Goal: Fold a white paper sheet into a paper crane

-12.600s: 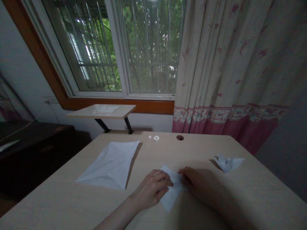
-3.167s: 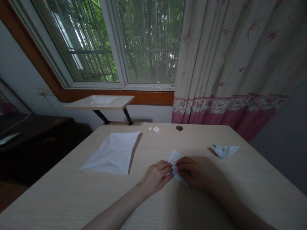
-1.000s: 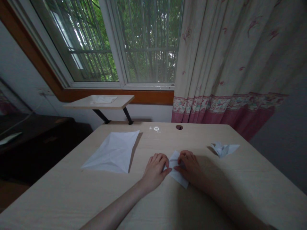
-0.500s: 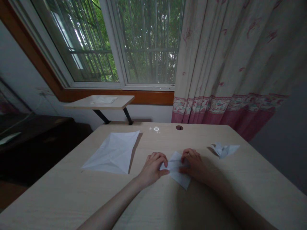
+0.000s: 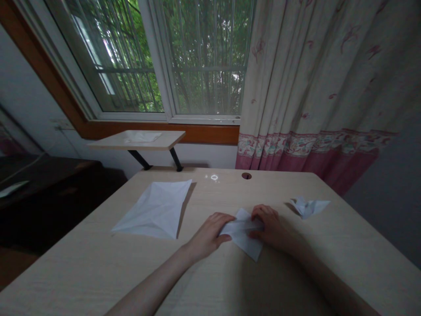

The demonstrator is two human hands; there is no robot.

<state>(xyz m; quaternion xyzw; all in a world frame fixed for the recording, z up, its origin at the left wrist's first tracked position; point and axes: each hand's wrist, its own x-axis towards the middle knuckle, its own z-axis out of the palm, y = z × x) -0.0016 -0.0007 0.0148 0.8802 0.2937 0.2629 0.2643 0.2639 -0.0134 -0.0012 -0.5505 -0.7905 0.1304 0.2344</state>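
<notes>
The folded paper [image 5: 244,232] lies on the surface [image 5: 210,281] between both hands, the left fingers [image 5: 226,238] and right fingers [image 5: 256,235] curled over its opposite ends; open room stretches toward the back edge, the white sheet [image 5: 154,210] lies left, well apart, and the folded figure [image 5: 306,207] sits right, near the side edge

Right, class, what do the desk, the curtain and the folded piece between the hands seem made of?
Folded piece: seemingly thin, matt white paper, by its crisp edges.
Curtain: probably woven cloth, matt, hanging in soft folds.
Desk: perhaps laminated board, smooth, faintly grained, reflecting light.
</notes>
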